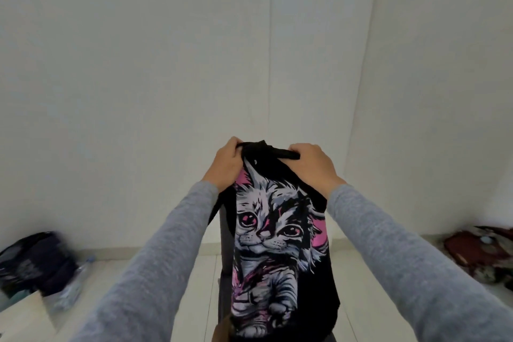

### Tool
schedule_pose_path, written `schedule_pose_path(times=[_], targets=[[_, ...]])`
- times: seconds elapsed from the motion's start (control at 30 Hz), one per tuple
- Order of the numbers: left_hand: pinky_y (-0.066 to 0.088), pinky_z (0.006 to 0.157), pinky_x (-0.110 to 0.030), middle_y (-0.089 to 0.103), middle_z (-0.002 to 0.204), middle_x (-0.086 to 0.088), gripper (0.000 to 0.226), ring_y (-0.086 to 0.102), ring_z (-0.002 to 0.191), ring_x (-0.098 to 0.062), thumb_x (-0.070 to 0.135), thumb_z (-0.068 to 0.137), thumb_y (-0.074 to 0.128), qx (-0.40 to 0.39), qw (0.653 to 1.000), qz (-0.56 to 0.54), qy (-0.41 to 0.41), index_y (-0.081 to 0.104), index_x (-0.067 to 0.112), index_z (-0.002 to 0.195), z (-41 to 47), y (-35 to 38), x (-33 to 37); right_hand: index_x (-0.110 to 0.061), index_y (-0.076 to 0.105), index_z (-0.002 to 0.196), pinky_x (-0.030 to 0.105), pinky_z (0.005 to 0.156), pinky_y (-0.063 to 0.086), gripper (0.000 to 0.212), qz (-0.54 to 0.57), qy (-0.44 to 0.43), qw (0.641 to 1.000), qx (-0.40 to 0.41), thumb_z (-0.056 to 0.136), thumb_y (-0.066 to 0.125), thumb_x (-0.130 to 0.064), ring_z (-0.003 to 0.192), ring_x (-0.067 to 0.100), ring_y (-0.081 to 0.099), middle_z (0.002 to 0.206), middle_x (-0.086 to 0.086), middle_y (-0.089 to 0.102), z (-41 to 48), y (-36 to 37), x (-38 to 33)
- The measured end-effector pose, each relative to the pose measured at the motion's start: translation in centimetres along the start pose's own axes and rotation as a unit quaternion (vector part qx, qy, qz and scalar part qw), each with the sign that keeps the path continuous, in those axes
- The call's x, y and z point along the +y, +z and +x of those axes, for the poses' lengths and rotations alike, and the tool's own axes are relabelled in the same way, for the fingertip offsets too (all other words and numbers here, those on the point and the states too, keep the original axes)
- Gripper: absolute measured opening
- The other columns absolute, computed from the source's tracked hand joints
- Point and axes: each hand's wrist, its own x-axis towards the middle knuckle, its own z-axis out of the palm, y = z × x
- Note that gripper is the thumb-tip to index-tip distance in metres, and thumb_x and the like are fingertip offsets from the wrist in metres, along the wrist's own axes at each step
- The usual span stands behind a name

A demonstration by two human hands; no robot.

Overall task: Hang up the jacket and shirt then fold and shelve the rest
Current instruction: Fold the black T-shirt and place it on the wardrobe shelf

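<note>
A black T-shirt (280, 244) with a pink and white kitten print hangs down in front of me, bunched narrow at its top. My left hand (226, 165) grips the shirt's upper left edge. Close beside it, my right hand (312, 166) grips the upper right edge at the black neckband. Both arms wear grey sleeves and reach forward. The shirt's lower part drops out of view at the bottom of the frame.
A plain white wall (166, 64) fills the view ahead. A dark bundle of clothes (36, 261) and a clear plastic bottle (75, 283) lie on the pale floor at left. A dark red patterned bag or garment (480, 253) lies at right.
</note>
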Motion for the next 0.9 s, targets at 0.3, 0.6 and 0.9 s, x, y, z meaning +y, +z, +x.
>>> schedule_pose_path(times=[0.3, 0.6, 0.9], targets=[[0.046, 0.064, -0.035, 0.061, 0.076, 0.0, 0.018, 0.058, 0.07, -0.021, 0.024, 0.086, 0.058, -0.055, 0.973, 0.187, 0.123, 0.047, 0.02, 0.099, -1.2, -1.3, 0.9, -0.016, 0.046, 0.056, 0.029, 0.056, 0.034, 0.028, 0.048, 0.015, 0.998, 0.027, 0.083, 0.053, -0.018, 0.056, 0.02, 0.045, 0.058, 0.002, 0.05, -0.1, -0.7, 0.9], [0.05, 0.07, -0.033, 0.067, 0.081, -0.005, 0.024, 0.062, 0.077, -0.02, 0.001, 0.083, 0.047, 0.024, 0.991, 0.117, 0.065, 0.067, 0.01, 0.09, -0.4, -4.1, 0.1, -0.018, 0.067, 0.087, 0.035, 0.068, 0.05, 0.01, -0.022, -0.005, 0.995, -0.099, 0.083, 0.067, -0.027, 0.074, 0.023, 0.063, 0.077, 0.001, 0.065, -1.9, 2.8, 4.1], [0.047, 0.063, -0.017, 0.066, 0.078, -0.002, 0.017, 0.059, 0.071, -0.012, 0.005, 0.087, 0.052, 0.102, 0.994, 0.039, -0.02, 0.068, 0.01, 0.087, -1.4, -4.8, -4.9, -0.004, 0.058, 0.078, 0.018, 0.051, 0.036, 0.019, 0.074, 0.096, 0.99, -0.072, 0.09, 0.06, -0.018, 0.061, 0.016, 0.049, 0.069, 0.004, 0.055, -4.3, 7.1, 7.9]])
